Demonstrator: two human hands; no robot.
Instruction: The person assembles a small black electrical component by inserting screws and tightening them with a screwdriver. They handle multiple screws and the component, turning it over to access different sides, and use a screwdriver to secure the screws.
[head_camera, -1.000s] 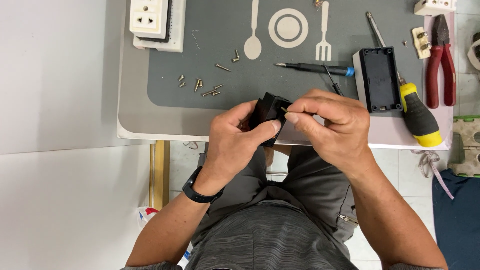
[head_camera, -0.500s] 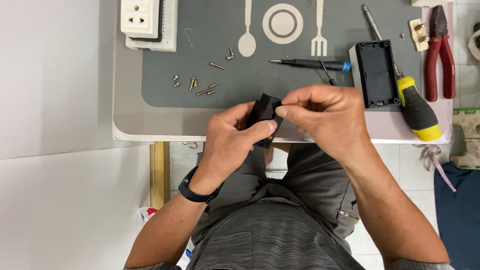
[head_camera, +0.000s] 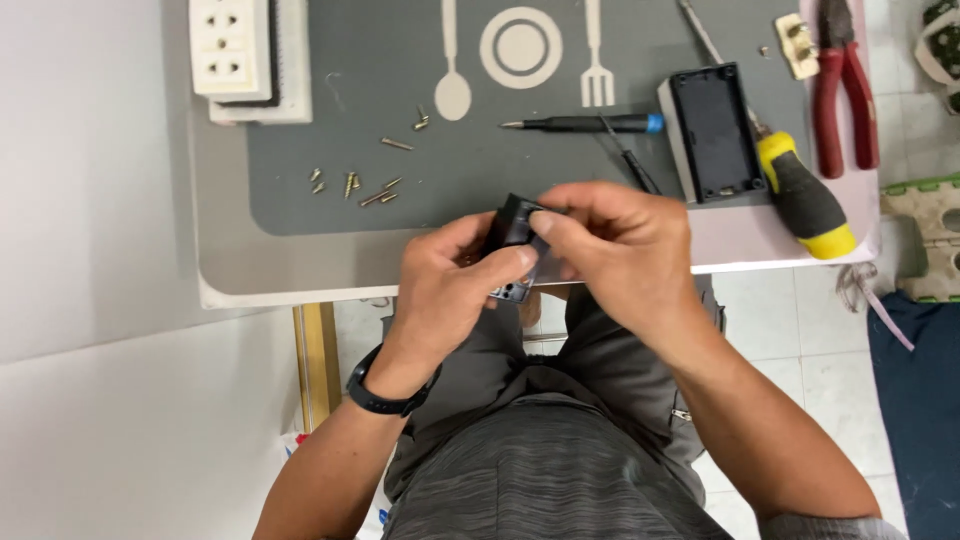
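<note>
Both hands are still holding the small black part over the bench edge. The left hand is gripping it from below, and the right hand has shifted slightly, its fingertips now pinching the top.

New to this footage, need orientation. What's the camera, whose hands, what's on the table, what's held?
There is one view, from a camera worn on a person's head, looking down at their own bare hands; no machine. The left hand and right hand together hold a small black plastic part at the table's near edge. On the grey mat lie loose screws, a white socket block, a slim blue-capped screwdriver, an open black box, a yellow-and-black screwdriver and red pliers.
</note>
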